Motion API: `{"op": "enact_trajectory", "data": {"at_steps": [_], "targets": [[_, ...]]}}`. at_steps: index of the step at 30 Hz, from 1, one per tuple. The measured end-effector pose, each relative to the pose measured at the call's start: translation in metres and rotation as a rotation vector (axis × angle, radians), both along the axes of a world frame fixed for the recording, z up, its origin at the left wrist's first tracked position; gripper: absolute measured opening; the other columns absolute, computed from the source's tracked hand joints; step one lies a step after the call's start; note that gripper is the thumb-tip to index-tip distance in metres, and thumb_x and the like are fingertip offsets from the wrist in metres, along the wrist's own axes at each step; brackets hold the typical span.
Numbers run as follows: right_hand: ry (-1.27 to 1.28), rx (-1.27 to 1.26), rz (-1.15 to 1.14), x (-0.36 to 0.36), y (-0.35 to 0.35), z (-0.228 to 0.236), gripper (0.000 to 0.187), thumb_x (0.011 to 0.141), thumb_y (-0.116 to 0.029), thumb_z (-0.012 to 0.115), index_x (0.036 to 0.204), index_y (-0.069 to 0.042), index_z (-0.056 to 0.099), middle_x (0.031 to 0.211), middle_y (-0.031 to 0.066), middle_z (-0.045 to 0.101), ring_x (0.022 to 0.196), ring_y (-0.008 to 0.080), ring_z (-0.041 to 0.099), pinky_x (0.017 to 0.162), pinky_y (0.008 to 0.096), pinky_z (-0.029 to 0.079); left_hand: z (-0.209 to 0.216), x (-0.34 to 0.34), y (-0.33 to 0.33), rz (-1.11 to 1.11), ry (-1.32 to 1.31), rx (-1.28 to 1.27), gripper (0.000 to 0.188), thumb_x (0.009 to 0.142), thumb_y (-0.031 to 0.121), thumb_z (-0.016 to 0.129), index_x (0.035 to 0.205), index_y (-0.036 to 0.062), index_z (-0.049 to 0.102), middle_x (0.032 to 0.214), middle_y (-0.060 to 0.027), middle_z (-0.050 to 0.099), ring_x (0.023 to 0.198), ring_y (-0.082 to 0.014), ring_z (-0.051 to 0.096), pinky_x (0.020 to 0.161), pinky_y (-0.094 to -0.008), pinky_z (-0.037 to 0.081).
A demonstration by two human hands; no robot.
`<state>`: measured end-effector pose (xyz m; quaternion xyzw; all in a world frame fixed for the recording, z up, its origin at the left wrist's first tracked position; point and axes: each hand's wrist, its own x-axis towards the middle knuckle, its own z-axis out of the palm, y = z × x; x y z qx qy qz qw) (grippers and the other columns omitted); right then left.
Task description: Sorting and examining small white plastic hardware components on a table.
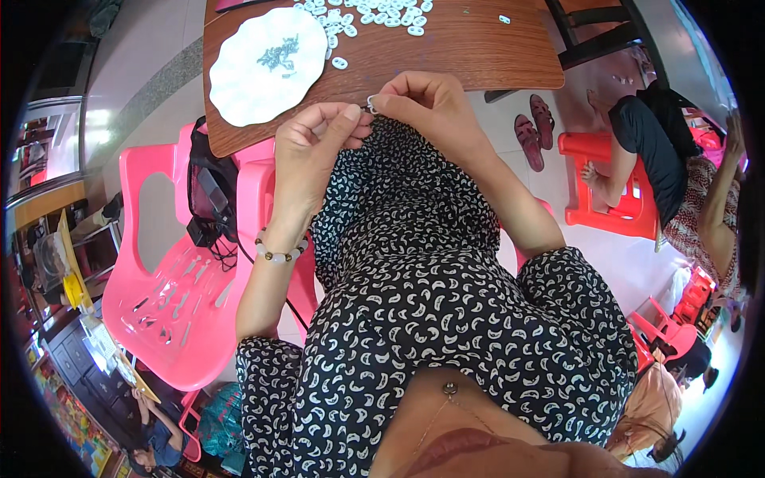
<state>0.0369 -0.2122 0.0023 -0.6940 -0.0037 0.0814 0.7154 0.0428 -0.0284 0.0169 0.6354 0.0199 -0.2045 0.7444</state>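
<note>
My left hand (319, 135) and my right hand (430, 105) meet at the near edge of the brown table. Between my right thumb and forefinger is a small white piece (372, 102), mostly covered by the fingertips. My left fingers are pinched together right against it; what they hold is too small to make out. Beyond my left hand lies a white scalloped plate (247, 88) with a little heap of thin grey metal bits (279, 56). Several white oval pieces with two holes (382, 16) are scattered at the table's far side, and a lone oval piece (339, 63) lies beside the plate.
The wooden table (470, 52) ends just beyond my hands. A pink chair (163, 319) with a black bag (211, 195) stands at my left. At the right are a red stool (610, 215), a pair of sandals (532, 142) and a seated person (653, 151).
</note>
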Motion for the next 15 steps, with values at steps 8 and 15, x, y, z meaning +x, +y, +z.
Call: {"op": "enact_trajectory", "data": {"at_steps": [8,15], "targets": [[-0.071,-0.034,-0.040,0.0010,0.0021,-0.0052,0.022,0.080,-0.020,0.071,0.082,0.002,0.067,0.070,-0.0007,0.064,0.063,0.0021,0.054,0.055,0.0189,0.043,-0.0014,0.0005,-0.0015,-0.018,-0.020,0.022,0.019,0.090,0.014,0.062,0.097,-0.0033,0.064,0.089,-0.0104,0.069,0.076,-0.0127,0.064,0.068,-0.0229,0.051],[-0.077,-0.034,-0.039,0.0000,0.0023,-0.0051,0.022,0.080,-0.020,0.071,0.081,0.001,0.067,0.069,-0.0009,0.064,0.063,0.0021,0.054,0.056,0.0189,0.043,-0.0010,-0.0008,-0.0037,-0.025,-0.059,0.047,0.017,0.089,0.012,0.062,0.095,-0.0034,0.065,0.088,-0.0099,0.069,0.075,-0.0122,0.064,0.067,-0.0226,0.051]]}}
